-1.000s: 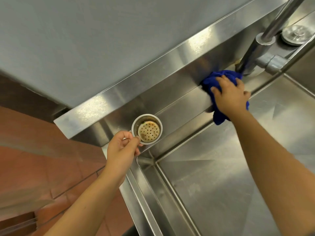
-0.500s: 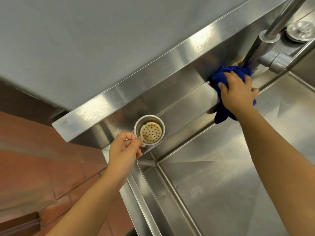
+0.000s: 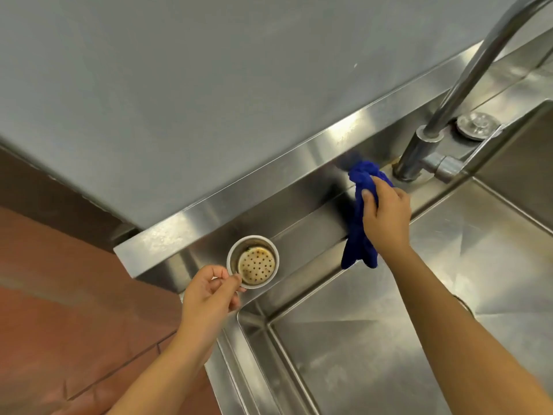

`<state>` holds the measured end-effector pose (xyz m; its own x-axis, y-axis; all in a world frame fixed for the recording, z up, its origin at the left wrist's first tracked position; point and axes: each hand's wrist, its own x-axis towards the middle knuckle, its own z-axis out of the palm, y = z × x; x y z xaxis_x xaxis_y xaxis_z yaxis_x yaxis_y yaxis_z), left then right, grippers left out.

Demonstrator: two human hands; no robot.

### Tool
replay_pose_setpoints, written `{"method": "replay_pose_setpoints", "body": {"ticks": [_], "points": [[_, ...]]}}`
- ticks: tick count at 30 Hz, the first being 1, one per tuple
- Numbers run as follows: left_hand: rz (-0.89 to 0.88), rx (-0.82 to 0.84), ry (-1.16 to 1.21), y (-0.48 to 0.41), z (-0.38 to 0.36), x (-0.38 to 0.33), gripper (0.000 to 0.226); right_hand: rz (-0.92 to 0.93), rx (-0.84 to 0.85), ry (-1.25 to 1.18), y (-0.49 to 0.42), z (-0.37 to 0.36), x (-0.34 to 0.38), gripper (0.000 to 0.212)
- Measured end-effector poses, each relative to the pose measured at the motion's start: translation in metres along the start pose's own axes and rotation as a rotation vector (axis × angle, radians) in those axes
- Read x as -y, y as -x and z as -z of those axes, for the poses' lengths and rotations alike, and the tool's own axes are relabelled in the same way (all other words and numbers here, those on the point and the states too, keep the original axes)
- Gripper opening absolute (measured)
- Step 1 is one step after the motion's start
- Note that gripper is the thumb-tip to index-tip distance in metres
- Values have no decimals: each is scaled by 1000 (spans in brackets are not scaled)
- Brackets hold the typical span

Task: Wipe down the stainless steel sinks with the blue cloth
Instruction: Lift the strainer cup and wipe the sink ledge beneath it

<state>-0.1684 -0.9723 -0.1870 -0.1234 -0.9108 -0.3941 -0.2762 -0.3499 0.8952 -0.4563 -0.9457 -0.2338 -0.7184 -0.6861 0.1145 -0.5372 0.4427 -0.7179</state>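
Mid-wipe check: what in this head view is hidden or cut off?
Head view throughout.
Covered by the right forearm: most of the drain.
Cut off by the top edge: the faucet spout's end.
Hidden by the blue cloth and right hand: the ledge beneath.
Cut off by the right edge: the second basin.
Unclear: whether the strainer basket in the left hand rests or is lifted.

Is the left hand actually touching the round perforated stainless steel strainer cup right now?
Touching. The head view shows the left hand pinching the near rim of the round perforated stainless steel strainer cup between thumb and fingertips, with no gap visible.
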Motion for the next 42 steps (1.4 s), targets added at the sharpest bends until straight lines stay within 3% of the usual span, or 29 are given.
{"method": "replay_pose_setpoints", "body": {"ticks": [7, 12, 18, 29, 36, 39, 42], "points": [[-36, -16, -9, 2, 7, -5, 6, 134, -243, -175, -33, 18, 61, 39], [-16, -39, 2, 4, 12, 2, 7, 122, -133, 15, -39, -7, 81, 52], [20, -39, 18, 6, 7, 9, 15, 319, -67, 118, -20, -17, 72, 49], [1, -65, 46, 0, 11, 5, 15, 2, -113, 43, -85, 29, 62, 48], [65, -70, 65, 4, 8, 16, 19, 426, 20, 164, -20, 2, 68, 49], [44, -64, 67, 3, 9, 13, 19, 381, 18, 154, -45, 13, 61, 48], [40, -73, 80, 3, 14, 9, 20, 189, -39, 66, -60, 18, 65, 48]]}}
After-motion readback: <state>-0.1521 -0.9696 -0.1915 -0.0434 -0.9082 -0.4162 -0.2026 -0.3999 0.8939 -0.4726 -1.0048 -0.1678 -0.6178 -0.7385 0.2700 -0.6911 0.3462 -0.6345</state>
